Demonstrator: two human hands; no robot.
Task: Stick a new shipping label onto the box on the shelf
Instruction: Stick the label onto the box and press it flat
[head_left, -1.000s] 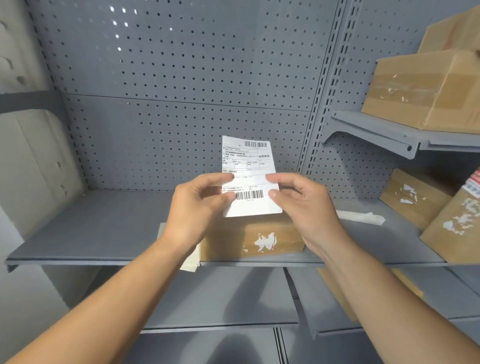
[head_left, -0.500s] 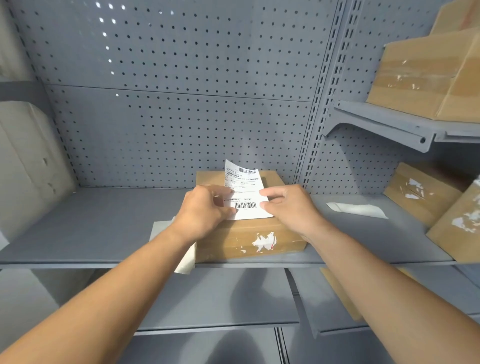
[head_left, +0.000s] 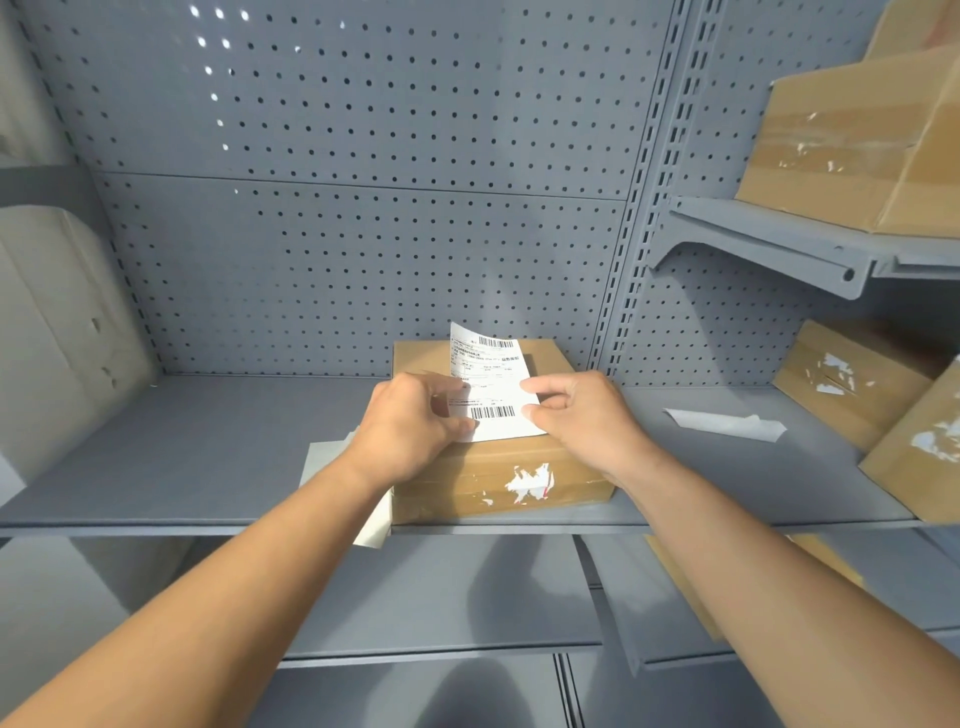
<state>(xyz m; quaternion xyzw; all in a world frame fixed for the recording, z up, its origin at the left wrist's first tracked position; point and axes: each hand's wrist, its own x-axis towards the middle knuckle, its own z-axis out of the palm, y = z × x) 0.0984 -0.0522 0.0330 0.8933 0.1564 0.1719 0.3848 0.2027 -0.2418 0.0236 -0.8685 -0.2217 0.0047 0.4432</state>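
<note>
A brown cardboard box (head_left: 498, 480) with torn label remnants on its front sits at the front edge of the grey shelf (head_left: 208, 457). A white shipping label (head_left: 491, 387) with barcodes lies over the box's top, its far end lifted off the cardboard. My left hand (head_left: 410, 431) pinches the label's left edge. My right hand (head_left: 582, 421) pinches its right edge. The label's near end rests on the box.
A white backing sheet (head_left: 332, 457) lies left of the box, partly under my left arm. Another strip of paper (head_left: 727, 423) lies on the shelf to the right. More cardboard boxes (head_left: 852, 384) stand at the right, and one (head_left: 852, 140) on an upper shelf. Perforated grey panel behind.
Both hands have brought the label down from in front of the back panel onto the box's top. The view has tilted so that the box's top shows.
</note>
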